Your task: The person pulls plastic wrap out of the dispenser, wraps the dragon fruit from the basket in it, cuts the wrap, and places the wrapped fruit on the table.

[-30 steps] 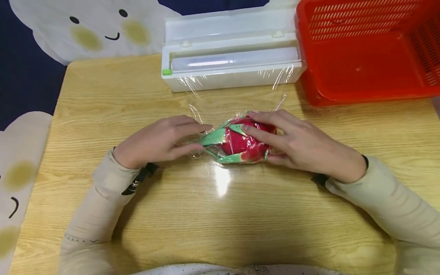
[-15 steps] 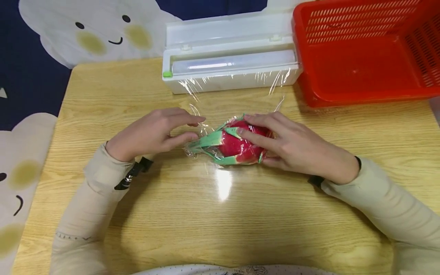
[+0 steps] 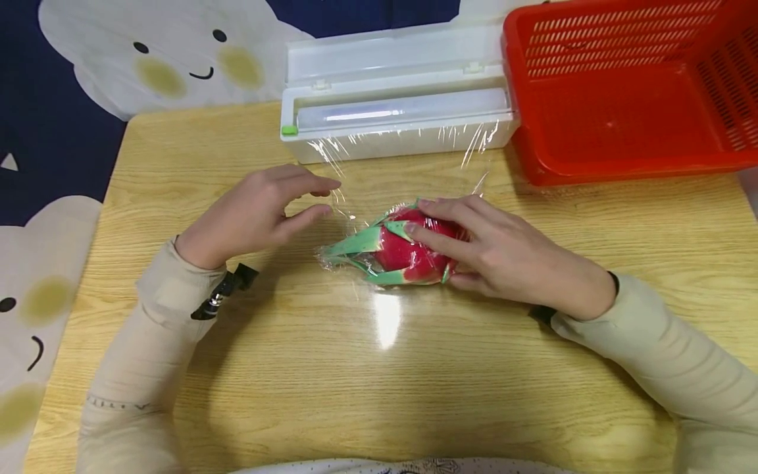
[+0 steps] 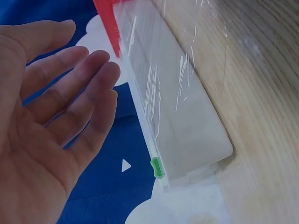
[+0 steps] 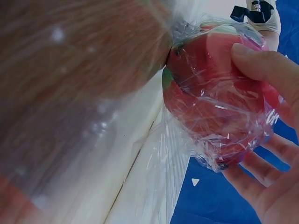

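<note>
A red dragon fruit (image 3: pixel 408 253) with green scales lies on the table in clear cling film, its green tip pointing left. My right hand (image 3: pixel 491 250) grips its right end; in the right wrist view the thumb and fingers curl round the wrapped fruit (image 5: pixel 215 93). My left hand (image 3: pixel 254 210) hovers left of the fruit, holding nothing, with relaxed fingers and the thumb apart; the left wrist view shows its palm (image 4: pixel 37 154). Behind the fruit stands a white cling film box (image 3: pixel 403 135), lid raised, with the roll (image 3: pixel 408 108) inside. Film stretches from the box to the fruit.
A red plastic basket (image 3: pixel 628 125) stands at the back right, against the box's right end. A green slider (image 3: pixel 289 130) sits at the box's front left corner. Cloth printed with white clouds (image 3: pixel 177 52) hangs beyond the wooden table (image 3: pixel 385 395).
My left hand has let go of the wrapped green tip and moved up and to the left, away from the fruit. My right hand keeps its hold on the fruit.
</note>
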Tool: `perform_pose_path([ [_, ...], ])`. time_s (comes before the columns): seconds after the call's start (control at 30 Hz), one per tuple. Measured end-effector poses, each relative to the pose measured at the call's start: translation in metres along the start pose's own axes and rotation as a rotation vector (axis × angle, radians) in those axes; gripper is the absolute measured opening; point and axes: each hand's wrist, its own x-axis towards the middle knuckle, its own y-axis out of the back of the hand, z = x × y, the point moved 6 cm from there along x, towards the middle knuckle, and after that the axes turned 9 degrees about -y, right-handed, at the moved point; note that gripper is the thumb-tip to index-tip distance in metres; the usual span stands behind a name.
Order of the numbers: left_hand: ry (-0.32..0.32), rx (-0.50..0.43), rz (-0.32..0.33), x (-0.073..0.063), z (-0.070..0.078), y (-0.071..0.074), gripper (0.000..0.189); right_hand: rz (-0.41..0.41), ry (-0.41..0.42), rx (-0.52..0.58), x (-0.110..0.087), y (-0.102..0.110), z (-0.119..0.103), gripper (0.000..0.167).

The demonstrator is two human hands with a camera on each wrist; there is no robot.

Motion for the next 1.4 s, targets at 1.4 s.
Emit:
perform_pose_path([
  [1.4, 0.263, 0.010, 0.234, 0.006, -0.057, 0.020, 0.023, -0.009, -0.016, 0.002, 0.003, -0.007, -0.003, 0.082],
])
